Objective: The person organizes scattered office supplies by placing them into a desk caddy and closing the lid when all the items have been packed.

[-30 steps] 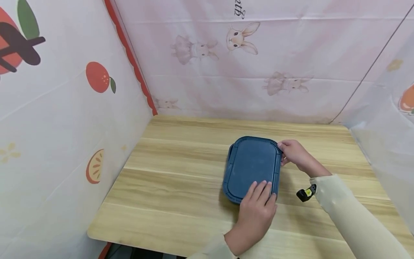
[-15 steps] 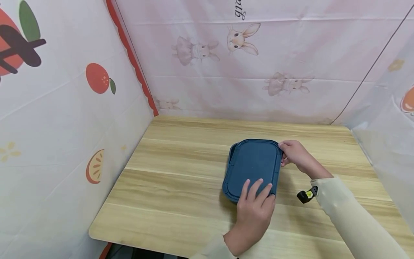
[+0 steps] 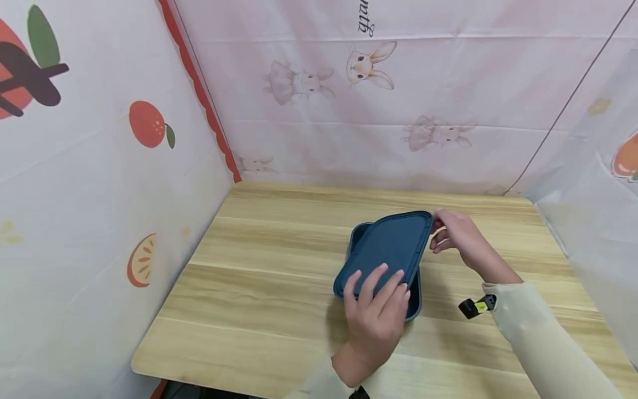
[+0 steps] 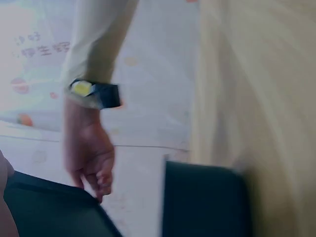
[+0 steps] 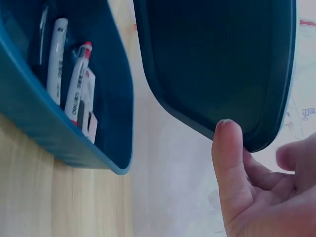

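Observation:
A dark blue rectangular lid is tilted up over a matching plastic box, uncovering part of its opening. My right hand pinches the lid's far right corner. In the right wrist view, the right thumb lies against the lid's underside and the other fingers are behind its rim. My left hand rests spread fingers on the top of the lid at its near end; its thumb is hidden. Inside the box lie white marker pens, one with a red cap, and a small flat white piece.
The box stands on a light wood-grain table. A pink rabbit-print curtain hangs behind the table, and a white fruit-print curtain hangs at the left. A black wrist strap sticks out from the right cuff.
The lid has tilted up and turned, its near end swinging left with my left hand, whose fingers have spread. The box's opening now shows at the near right and far left.

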Action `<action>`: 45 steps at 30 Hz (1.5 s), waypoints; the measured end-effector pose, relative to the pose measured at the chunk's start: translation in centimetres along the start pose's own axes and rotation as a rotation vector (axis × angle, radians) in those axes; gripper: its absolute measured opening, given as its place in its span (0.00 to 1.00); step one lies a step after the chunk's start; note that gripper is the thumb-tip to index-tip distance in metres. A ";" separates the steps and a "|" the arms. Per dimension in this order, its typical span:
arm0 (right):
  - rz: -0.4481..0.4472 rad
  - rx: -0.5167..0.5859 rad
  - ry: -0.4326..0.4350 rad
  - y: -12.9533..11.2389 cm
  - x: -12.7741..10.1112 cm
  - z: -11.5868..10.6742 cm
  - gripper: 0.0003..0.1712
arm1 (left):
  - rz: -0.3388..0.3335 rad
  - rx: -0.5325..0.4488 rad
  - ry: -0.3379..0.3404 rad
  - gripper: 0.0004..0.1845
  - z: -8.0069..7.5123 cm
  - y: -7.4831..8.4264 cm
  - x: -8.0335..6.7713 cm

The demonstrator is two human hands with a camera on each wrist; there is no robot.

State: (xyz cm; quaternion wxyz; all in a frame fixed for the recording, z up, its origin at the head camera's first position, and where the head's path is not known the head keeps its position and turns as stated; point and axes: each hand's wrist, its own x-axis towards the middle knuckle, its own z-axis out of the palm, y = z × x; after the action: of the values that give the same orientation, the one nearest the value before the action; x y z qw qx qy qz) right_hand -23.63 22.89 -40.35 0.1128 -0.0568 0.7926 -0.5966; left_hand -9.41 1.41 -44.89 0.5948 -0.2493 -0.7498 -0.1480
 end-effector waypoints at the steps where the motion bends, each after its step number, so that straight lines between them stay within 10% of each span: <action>1: -0.004 0.023 0.002 0.1 -0.1 -0.1 0.33 | -0.010 -0.004 0.020 0.06 -0.2 -0.2 0.4; 13: -0.005 0.526 -0.089 6.4 -0.3 1.4 0.22 | -0.136 -0.179 0.098 0.06 -2.9 -0.4 3.9; 26: 0.009 0.915 -0.201 7.3 -0.9 5.0 0.27 | -0.367 -0.334 0.108 0.06 -3.2 0.4 3.9; 32: -0.067 0.927 -0.084 7.5 -1.4 4.6 0.17 | -0.530 -0.445 0.101 0.08 -3.0 0.2 3.1; 45: -0.082 0.731 0.263 6.2 -0.9 3.5 0.08 | -1.139 -0.507 -0.057 0.09 -3.8 -4.0 -0.7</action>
State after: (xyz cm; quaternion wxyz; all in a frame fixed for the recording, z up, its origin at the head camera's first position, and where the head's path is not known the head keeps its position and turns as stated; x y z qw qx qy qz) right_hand -21.59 21.54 -47.12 -0.0010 0.0327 0.5324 -0.8458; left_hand -8.40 -4.05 -44.28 0.3248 0.0523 -0.7222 -0.6085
